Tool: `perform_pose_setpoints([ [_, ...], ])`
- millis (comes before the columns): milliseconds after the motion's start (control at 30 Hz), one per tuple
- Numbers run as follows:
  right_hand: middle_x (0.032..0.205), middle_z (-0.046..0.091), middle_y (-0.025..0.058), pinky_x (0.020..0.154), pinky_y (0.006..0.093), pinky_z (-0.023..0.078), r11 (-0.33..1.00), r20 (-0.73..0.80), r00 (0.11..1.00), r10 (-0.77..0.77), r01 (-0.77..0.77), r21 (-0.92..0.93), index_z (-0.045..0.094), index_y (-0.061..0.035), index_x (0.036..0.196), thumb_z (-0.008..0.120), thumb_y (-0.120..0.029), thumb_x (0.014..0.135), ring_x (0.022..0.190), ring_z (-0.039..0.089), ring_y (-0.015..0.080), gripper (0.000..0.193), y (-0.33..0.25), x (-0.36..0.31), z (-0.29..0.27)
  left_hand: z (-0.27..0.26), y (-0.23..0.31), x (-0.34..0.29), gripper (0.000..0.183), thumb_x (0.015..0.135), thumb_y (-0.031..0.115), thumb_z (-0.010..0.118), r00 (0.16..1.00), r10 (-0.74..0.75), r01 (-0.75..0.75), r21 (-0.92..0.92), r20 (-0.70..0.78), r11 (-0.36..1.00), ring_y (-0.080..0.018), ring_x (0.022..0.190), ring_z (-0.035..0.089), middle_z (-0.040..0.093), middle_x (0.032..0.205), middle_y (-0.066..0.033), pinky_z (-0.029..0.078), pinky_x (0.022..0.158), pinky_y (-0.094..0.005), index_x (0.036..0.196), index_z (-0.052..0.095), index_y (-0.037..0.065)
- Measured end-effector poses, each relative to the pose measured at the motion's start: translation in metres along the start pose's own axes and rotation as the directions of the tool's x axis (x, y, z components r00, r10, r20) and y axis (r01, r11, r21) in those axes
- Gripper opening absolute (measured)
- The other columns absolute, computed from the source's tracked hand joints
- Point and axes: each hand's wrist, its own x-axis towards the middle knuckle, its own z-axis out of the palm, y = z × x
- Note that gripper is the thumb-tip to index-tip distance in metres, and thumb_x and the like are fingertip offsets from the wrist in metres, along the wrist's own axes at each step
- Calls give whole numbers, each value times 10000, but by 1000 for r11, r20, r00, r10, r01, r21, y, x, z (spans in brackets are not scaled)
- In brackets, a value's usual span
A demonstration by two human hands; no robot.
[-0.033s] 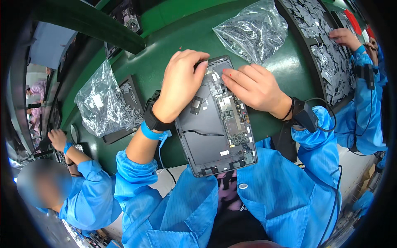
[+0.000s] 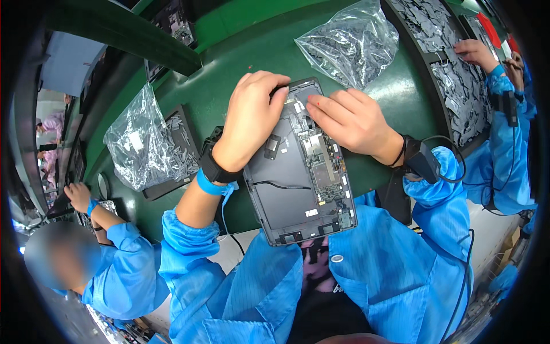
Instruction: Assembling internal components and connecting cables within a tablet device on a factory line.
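Note:
An opened tablet housing [image 2: 275, 198], dark grey, lies tilted in front of me with its inside facing up. Along its right half runs a circuit board [image 2: 325, 172] with metal shields and small parts. A black cable [image 2: 281, 184] stretches across the bare left half, below a small dark square part [image 2: 272, 145]. My left hand [image 2: 255, 112] is closed on the housing's upper left edge, thumb toward the inside. At the upper right edge, over the end of the board, my right hand [image 2: 348, 119] is pinched; its fingers hide whatever is between them.
Clear plastic bags of small grey parts stand at the far side [image 2: 355, 46] and left [image 2: 137, 143]. A left tray [image 2: 182, 135] and a long right tray [image 2: 438, 94] hold more parts. Co-workers' hands show at left [image 2: 79, 196] and right [image 2: 478, 54]. A wrist cord [image 2: 223, 212] hangs by my left arm.
My hands and the tablet housing stay almost exactly where they were. The co-worker's hand at the left has shifted slightly.

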Motion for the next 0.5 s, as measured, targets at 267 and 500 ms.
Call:
perform_pose_setpoints([
  [267, 982, 684, 38, 549, 271, 403, 994, 98, 990, 98, -94, -51, 687, -50, 901, 636, -131, 704, 637, 544, 121, 219, -7, -5, 5, 11, 0, -1, 104, 797, 56, 692, 995, 93, -91, 62, -30, 994, -295, 822, 620, 663, 846, -107, 496, 780, -371, 889, 714, 12],
  [500, 1055, 700, 82, 522, 271, 429, 967, 226, 945, 237, -207, -148, 689, -56, 934, 628, -142, 707, 513, 557, 110, 251, -26, 2, 1, 17, 1, -4, 92, 785, 53, 700, 994, 87, -81, 103, -59, 991, -288, 789, 595, 618, 793, -97, 488, 740, -371, 872, 715, 24],
])
